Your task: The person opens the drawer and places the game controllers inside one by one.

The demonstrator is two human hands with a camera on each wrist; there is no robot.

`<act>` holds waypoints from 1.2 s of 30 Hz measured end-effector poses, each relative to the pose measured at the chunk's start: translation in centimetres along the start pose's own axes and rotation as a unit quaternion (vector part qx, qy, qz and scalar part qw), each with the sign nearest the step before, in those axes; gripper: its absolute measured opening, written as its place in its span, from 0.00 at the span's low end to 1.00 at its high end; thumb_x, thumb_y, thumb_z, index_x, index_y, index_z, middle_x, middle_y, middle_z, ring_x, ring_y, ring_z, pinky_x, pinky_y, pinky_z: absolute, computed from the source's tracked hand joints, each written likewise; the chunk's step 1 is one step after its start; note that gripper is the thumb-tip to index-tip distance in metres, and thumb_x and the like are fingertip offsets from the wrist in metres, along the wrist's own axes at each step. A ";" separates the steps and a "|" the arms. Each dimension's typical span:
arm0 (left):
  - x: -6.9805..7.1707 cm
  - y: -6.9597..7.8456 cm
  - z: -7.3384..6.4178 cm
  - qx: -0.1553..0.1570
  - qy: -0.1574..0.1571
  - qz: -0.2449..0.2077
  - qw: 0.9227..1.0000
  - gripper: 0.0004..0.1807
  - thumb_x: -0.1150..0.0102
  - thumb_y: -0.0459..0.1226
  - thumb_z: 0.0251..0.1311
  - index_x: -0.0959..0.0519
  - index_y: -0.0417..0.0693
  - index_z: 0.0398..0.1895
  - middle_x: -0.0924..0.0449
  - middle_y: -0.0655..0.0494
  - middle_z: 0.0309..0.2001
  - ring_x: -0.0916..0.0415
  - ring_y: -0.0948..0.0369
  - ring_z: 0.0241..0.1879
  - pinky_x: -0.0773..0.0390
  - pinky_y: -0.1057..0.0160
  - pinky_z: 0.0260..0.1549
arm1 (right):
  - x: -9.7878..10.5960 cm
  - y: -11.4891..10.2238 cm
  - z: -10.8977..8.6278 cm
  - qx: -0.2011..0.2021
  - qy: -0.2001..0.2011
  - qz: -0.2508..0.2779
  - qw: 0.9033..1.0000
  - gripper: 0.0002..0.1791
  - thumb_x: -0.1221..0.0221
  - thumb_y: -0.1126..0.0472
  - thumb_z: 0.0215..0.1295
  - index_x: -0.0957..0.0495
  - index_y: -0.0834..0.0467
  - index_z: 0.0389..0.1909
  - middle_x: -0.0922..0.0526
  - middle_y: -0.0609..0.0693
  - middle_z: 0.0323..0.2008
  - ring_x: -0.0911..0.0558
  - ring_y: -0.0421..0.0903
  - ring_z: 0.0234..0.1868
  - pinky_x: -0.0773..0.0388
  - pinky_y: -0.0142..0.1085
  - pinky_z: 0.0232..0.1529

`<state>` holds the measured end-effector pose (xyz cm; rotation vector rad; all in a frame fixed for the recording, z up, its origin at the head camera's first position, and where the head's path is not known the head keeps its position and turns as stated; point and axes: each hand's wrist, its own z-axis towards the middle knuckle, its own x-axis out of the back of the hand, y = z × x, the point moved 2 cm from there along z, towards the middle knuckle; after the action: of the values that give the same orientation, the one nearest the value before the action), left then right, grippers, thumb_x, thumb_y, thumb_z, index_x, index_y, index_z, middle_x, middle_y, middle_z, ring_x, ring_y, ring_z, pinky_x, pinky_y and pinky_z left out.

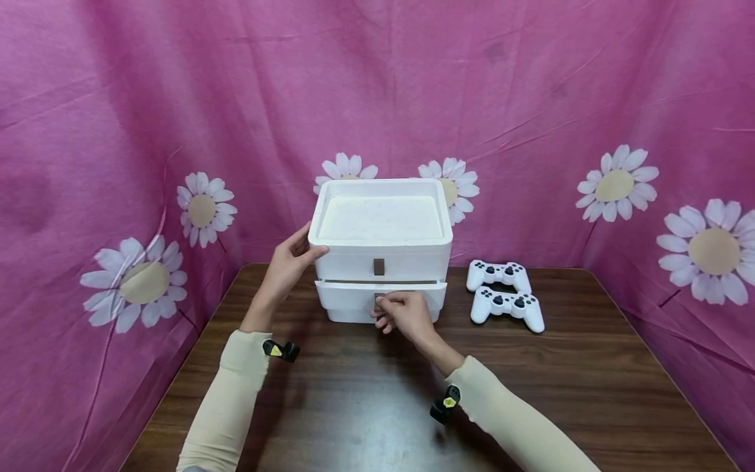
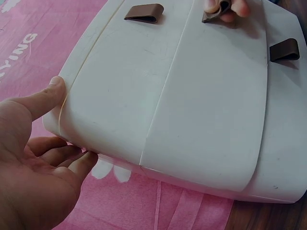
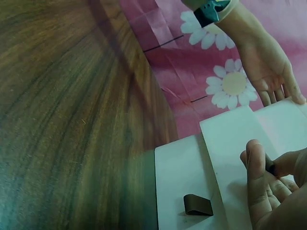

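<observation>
On wooden table (image 1: 354,400), white drawer unit (image 1: 348,265), left hand (image 1: 284,267) gripping its nine-o'clock side, right hand (image 1: 409,318) pinching brown drawer tab (image 2: 214,15), two controllers (image 1: 508,305) at three o'clock.

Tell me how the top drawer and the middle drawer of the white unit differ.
The middle drawer stands slightly out, with a gap along its upper edge, while the top drawer looks shut. The middle drawer's tab is pinched by the right hand; the top drawer's tab is untouched. Both have plain white fronts and a brown pull tab.
</observation>
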<state>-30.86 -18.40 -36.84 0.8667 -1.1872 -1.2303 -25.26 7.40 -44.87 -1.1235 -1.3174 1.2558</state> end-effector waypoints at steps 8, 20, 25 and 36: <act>0.1 -0.1 0.0 -0.001 -0.002 0.003 1.000 0.44 0.28 0.45 0.69 0.38 0.58 0.85 0.33 0.53 0.81 0.31 0.55 0.76 0.25 0.48 0.73 | 0.0 0.1 -1.5 0.008 -0.023 -0.012 1.000 0.11 0.38 0.67 0.74 0.11 0.71 0.43 0.08 0.65 0.33 0.13 0.40 0.20 0.14 0.34 0.22; 0.2 -0.1 0.0 0.002 -0.003 0.006 1.000 0.45 0.28 0.46 0.69 0.39 0.57 0.85 0.35 0.53 0.82 0.33 0.55 0.78 0.27 0.47 0.74 | -0.2 0.3 -4.1 0.019 -0.057 -0.019 0.998 0.12 0.37 0.66 0.75 0.12 0.73 0.44 0.08 0.66 0.35 0.12 0.42 0.21 0.13 0.36 0.22; 0.2 -0.1 -0.1 0.000 -0.003 0.009 1.000 0.45 0.28 0.46 0.69 0.39 0.57 0.85 0.35 0.53 0.82 0.34 0.54 0.79 0.27 0.47 0.74 | -0.2 0.3 -5.2 0.022 -0.069 -0.025 0.997 0.13 0.37 0.65 0.76 0.13 0.74 0.45 0.08 0.65 0.35 0.12 0.44 0.22 0.12 0.38 0.23; 0.1 -0.1 0.0 -0.001 -0.005 0.010 1.000 0.45 0.28 0.47 0.69 0.39 0.58 0.85 0.35 0.54 0.82 0.34 0.55 0.79 0.27 0.47 0.74 | -0.2 -0.1 -7.2 0.023 -0.088 -0.034 0.995 0.13 0.37 0.64 0.76 0.12 0.73 0.46 0.08 0.65 0.36 0.12 0.42 0.22 0.13 0.37 0.23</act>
<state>-30.88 -18.52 -36.92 0.8467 -1.1993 -1.2205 -18.10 7.96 -44.73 -0.9440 -1.4368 1.3522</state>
